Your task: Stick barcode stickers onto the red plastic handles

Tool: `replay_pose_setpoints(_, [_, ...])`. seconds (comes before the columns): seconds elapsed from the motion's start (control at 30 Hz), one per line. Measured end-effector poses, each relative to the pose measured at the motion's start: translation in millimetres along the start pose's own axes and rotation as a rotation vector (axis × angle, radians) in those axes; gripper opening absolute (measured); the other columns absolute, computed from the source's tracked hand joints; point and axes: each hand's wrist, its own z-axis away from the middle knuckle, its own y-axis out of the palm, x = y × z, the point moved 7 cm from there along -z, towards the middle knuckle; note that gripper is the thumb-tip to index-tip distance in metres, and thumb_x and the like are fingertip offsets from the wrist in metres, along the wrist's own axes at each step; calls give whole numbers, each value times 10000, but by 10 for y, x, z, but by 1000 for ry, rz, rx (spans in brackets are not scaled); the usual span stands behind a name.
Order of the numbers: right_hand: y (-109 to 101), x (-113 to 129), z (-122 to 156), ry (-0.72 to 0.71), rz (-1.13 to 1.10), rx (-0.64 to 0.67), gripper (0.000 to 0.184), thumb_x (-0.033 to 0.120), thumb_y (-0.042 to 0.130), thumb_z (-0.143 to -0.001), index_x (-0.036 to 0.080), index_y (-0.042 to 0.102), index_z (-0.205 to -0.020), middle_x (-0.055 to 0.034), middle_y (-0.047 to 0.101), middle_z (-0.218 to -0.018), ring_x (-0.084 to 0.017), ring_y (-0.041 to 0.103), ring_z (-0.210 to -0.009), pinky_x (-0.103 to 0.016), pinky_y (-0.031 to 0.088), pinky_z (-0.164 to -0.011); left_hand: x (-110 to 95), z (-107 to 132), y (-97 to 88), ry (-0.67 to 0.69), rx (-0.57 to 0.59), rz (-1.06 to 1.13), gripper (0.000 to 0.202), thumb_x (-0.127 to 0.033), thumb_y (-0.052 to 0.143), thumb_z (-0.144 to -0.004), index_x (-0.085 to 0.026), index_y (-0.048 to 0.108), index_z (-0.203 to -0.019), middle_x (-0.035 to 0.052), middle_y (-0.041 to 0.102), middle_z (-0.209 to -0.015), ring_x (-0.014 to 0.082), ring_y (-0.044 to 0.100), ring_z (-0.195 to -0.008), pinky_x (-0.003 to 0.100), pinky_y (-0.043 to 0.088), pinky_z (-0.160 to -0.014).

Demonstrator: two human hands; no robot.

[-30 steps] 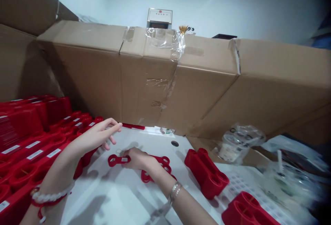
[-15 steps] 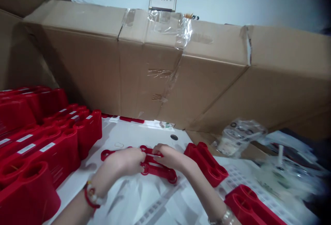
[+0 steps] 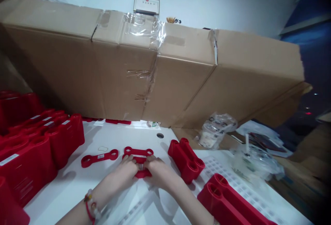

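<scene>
While we are clamping the flat red plastic link [image 3: 138, 152] between our left hand [image 3: 124, 171] and right hand [image 3: 157, 171], both are pressing together at its middle, above the white table [image 3: 64, 197]. Just left of the grip, a second link [image 3: 99, 158] is lying flat; just right, a red double-cup holder [image 3: 186, 161] is standing; further left, more red holders [image 3: 64, 138] are crowding the table.

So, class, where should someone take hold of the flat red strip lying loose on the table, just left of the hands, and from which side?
Pinch the narrow middle bar of the flat red strip, beside its white label, coming from above. It lies flat on the white table, and the bar is slimmer than the ring ends, so it probably suits finger and thumb best. The left hand is nearest.
</scene>
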Motion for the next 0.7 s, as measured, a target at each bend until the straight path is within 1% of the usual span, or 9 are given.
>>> replay_pose_setpoints(0.1, [-9,16,11,-46,-1,16,240,346,667,-986,183,686,-1162,-90,678,-1252,-260,653,-1128,-487,536,-971,14,37,14,-64,57,-129,250,-357,677,-958,-174,684,-1128,91,675,-1234,276,625,-1179,524,487,-1044])
replay_pose_setpoints(0.17, [-13,20,26,-70,2,41,272,358,680,-975,164,681,-1165,-91,679,-1241,-268,655,-1124,-500,537,-962,-8,63,6,-84,95,-174,259,-357,689,-950,-146,684,-1101,91,688,-1190,269,645,-1137,528,508,-1014])
replay_pose_setpoints(0.3, [-32,8,45,-86,0,52,250,381,661,-985,175,690,-1124,-82,695,-1190,-247,668,-1068,-478,538,-951,-69,86,-70,-79,119,-194,228,-355,673,-963,-157,688,-1075,69,704,-1116,241,675,-1046,461,555,-939])
replay_pose_setpoints(0.37, [-37,-1,40,-87,-11,40,254,388,646,-994,177,684,-1131,-77,702,-1161,-233,678,-1023,-467,541,-939,-68,80,-110,-86,114,-195,242,-352,668,-967,-158,675,-1112,73,698,-1131,229,682,-1010,438,574,-896])
replay_pose_setpoints(0.5, [-14,-20,17,-78,-27,23,274,389,649,-992,172,671,-1159,-76,701,-1151,-236,682,-1014,-469,546,-929,-33,78,-130,-131,103,-224,277,-348,676,-963,-153,661,-1159,90,679,-1195,234,679,-1026,444,582,-890])
replay_pose_setpoints(0.6, [19,-31,18,-78,-41,33,242,381,655,-990,171,685,-1108,-66,712,-1105,-219,690,-965,-439,565,-890,-37,105,-114,-151,105,-234,283,-357,674,-964,-173,660,-1178,84,680,-1199,240,680,-1037,434,580,-898])
replay_pose_setpoints(0.7, [23,-33,32,-89,-83,11,207,372,667,-983,174,696,-1039,-47,717,-1036,-198,691,-897,-385,581,-817,-64,135,-94,-134,122,-214,265,-366,664,-971,-177,668,-1157,76,693,-1156,223,687,-994,415,585,-875])
